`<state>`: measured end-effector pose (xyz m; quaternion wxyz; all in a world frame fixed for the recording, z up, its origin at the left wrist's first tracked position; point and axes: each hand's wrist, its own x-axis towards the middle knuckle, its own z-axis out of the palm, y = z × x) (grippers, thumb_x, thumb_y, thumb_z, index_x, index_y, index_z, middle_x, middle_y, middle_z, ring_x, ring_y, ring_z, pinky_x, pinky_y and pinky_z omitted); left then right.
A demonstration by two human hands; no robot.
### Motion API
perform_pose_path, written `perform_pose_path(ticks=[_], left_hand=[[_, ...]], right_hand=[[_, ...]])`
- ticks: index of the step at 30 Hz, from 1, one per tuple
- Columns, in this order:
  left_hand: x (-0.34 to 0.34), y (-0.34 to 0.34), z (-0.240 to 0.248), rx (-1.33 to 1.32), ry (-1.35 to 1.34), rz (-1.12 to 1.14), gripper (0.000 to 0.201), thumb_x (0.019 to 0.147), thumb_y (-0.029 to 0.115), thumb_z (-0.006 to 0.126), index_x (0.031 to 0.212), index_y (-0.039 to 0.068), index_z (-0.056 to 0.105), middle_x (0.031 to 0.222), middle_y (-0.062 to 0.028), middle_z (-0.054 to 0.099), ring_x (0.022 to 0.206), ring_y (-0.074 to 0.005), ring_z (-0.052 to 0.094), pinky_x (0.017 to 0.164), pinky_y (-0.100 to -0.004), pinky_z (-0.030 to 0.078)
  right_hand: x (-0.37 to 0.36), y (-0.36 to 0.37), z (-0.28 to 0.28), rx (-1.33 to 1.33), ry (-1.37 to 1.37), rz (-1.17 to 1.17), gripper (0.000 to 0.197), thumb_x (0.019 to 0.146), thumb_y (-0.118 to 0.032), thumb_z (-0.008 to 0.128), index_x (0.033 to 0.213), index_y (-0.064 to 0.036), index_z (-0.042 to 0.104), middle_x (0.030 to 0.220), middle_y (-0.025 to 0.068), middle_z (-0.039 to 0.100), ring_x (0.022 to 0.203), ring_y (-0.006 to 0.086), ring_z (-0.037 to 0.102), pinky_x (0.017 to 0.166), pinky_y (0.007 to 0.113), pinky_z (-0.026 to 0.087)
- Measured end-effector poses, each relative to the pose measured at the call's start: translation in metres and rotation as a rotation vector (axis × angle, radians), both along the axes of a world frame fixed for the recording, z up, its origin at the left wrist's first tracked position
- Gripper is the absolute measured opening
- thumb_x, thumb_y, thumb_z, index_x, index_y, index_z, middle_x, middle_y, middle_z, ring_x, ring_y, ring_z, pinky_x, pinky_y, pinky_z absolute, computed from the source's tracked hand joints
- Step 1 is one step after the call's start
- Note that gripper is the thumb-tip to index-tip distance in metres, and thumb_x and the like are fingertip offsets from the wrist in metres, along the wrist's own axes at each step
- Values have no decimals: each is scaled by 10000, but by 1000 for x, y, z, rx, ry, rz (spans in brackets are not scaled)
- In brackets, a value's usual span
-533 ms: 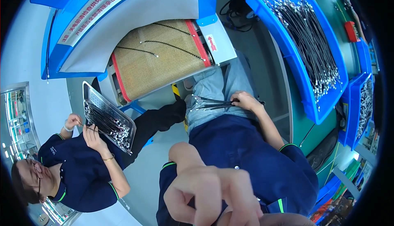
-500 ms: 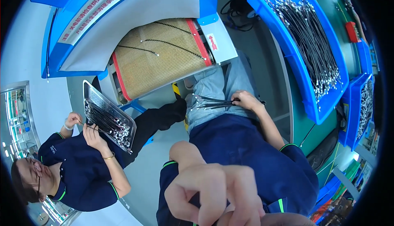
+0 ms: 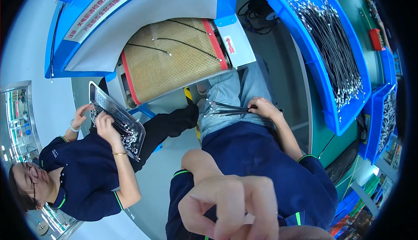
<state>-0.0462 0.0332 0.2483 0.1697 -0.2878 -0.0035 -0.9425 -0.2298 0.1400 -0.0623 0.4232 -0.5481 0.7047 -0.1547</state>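
My right hand is closed around a small bunch of black cables with white connector ends, resting across my lap. The white ends fan out to the left of my fingers. Raised very close to the camera at the bottom is my left hand, large in view. Its fingers are bent inward and the fingertips are partly hidden, so I cannot make out what they grip or press on.
Ahead stands a blue machine with a mesh conveyor belt carrying several black cables. At right, a blue bin full of cables sits on a green table. Leftward, a co-worker holds a clear tray of cables.
The co-worker's hands have shifted over the tray. The whole view has moved slightly. My right hand still holds the cables in my lap, and my left hand stays raised with bent fingers.
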Motion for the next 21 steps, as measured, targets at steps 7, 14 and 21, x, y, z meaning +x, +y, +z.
perform_pose_path(ticks=[7,14,21], left_hand=[[-8,-4,-12,99,-28,47,167,823,14,561,920,139,508,947,-65,438,727,-163,567,715,-298,361],[-11,11,-7,35,-2,129,143,815,37,546,934,110,517,968,-84,447,727,-178,580,745,-292,391],[-11,13,-8,9,26,100,131,847,46,521,955,119,515,980,-83,456,746,-179,594,812,-313,371]], right_hand=[[-2,2,-6,0,6,17,171,769,-119,690,923,-48,667,937,107,651,930,296,625,803,396,495],[0,0,0,31,29,18,182,758,-110,693,928,-53,662,927,109,647,937,296,623,809,393,494],[-2,-1,-6,-23,-10,40,156,732,-94,690,869,-34,644,888,127,630,901,316,613,796,403,487]])
